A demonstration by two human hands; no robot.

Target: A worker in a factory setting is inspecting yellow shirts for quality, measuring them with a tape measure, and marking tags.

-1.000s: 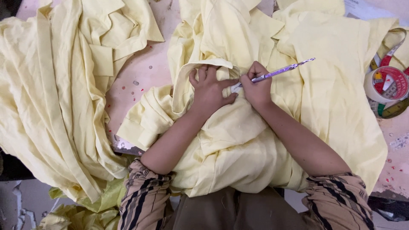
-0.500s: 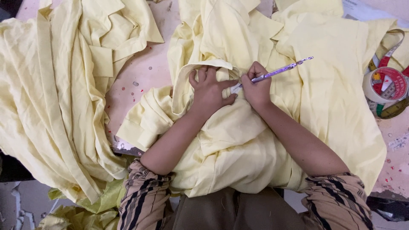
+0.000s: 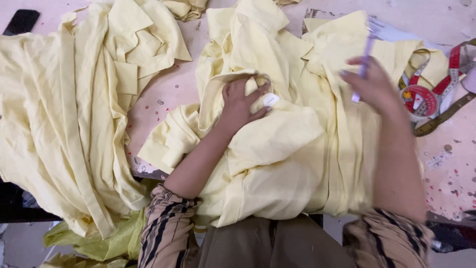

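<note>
Two heaps of pale yellow cloth cover most of the pink tabletop [image 3: 163,106]. At 9 o'clock lies the big pile of yellow fabric [image 3: 64,124], loosely folded and hanging over the near edge; a dark phone-like slab [image 3: 21,21] sits at 11 o'clock beyond it. Toward the centre lies the yellow garment [image 3: 277,164], spread and rumpled, its lower part draped off the tabletop toward the person's lap.

The left hand [image 3: 243,101] presses flat on the garment's collar area, fingers spread and curled slightly into the cloth beside a small white label [image 3: 271,100]; it pins the fabric rather than pinching it. The right hand [image 3: 372,87], at 2 o'clock and blurred, is raised off the cloth and closed around a thin purple pen [image 3: 364,59]. The hands are well apart.

At 3 o'clock a coiled measuring tape [image 3: 421,99] rests just beside the garment's edge.

Judging by its creases and drape, the cloth is light, soft and limp, likely to slide and bunch under a single hand. The folded collar edge or seams seem the firmest places to take hold.
</note>
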